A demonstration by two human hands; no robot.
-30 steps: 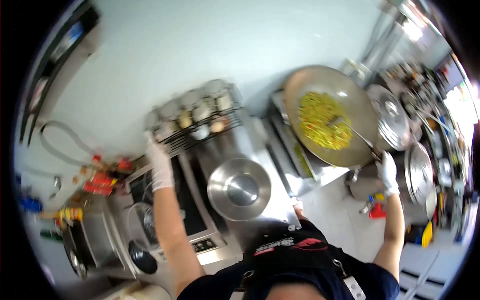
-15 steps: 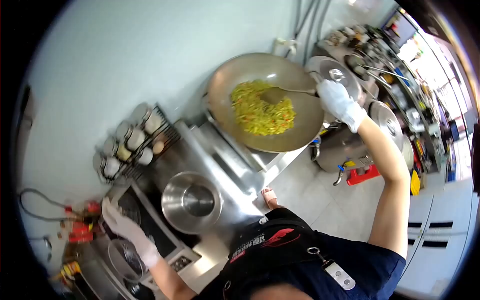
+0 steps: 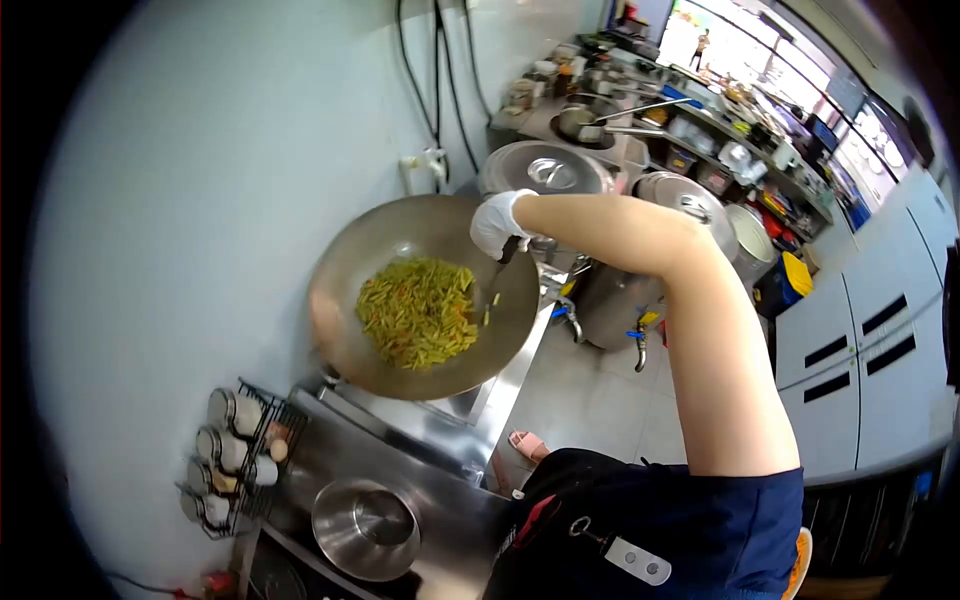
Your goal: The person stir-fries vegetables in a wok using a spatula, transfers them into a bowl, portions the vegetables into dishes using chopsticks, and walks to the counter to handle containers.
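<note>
While I look down through the head camera, the broad, round metal wok (image 3: 340, 265) shows a smooth, dull sheen. Moist yellow-green strips (image 3: 415, 312), flecked orange, lie heaped inside it—bare metal surrounds them. My gloved right hand (image 3: 497, 225) closes around a dark handle (image 3: 511, 248) over the rim, near a lidded pot (image 3: 545, 172); my left is out of view—I cannot tell its state.

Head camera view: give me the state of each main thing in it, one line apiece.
Wok: uncovered, holding food.
Food: in small pieces, mostly heaped together, a few strays to one side.
Right hand: gloved, gripping a dark handle.
Steel bowl: upright, uncovered.
Nearer large pot: lid on.
Jars: in the wire rack.
Cabinet doors: shut.
Pot taps: open or shut, cannot tell.
</note>
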